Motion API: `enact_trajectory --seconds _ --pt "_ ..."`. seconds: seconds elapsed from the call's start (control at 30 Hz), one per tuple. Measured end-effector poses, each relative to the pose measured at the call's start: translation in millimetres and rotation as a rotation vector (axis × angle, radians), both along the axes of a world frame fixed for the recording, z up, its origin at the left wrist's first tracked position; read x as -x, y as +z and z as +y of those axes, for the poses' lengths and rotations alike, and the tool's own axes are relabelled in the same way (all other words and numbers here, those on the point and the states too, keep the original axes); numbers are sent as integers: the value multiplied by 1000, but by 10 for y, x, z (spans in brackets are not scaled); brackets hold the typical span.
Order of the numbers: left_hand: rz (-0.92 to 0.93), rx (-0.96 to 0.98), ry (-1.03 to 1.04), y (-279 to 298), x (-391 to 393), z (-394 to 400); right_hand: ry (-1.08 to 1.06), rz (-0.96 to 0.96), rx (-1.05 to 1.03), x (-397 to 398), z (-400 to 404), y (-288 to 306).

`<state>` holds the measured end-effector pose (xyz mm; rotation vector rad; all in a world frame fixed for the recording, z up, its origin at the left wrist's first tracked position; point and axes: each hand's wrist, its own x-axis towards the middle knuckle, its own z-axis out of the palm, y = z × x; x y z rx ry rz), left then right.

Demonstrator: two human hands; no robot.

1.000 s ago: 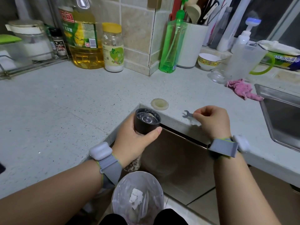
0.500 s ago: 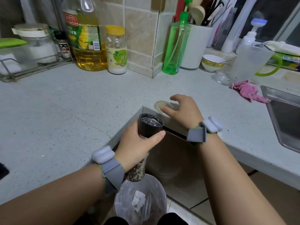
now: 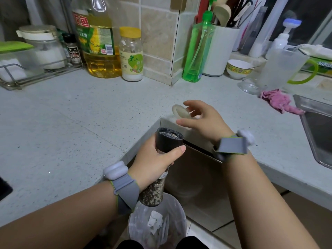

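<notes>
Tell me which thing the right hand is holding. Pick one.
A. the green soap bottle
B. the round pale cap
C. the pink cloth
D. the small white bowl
B: the right hand pinches the round pale cap between thumb and fingers, tilted just above the counter. The other three things lie untouched farther back.
</notes>
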<state>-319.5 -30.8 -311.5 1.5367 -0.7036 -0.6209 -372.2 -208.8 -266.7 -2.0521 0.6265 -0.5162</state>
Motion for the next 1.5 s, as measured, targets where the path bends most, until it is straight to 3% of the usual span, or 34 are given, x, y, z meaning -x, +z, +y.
enact_trajectory --seconds 0.1,0.23,0.5,0.7,1.07,1.17,1.33,1.5 --pt "-2 1 -2 4 -2 9 252 -224 -335 238 176 87" --pt "-23 36 -16 6 1 8 358 -227 -346 415 266 135" --pt "-92 115 -92 14 18 10 325 -111 -338 421 398 53" --pt "-106 123 -100 11 9 6 325 -148 -464 381 484 7" --pt "-84 153 38 -37 -11 -16 201 -395 -1016 275 905 -135" --pt "-68 172 20 -37 1 -17 169 -407 -1007 290 970 -115" --pt "152 215 -44 6 58 -19 108 -326 -868 267 957 -106" --pt "133 208 -33 -36 21 -8 104 -372 -947 269 982 -115"
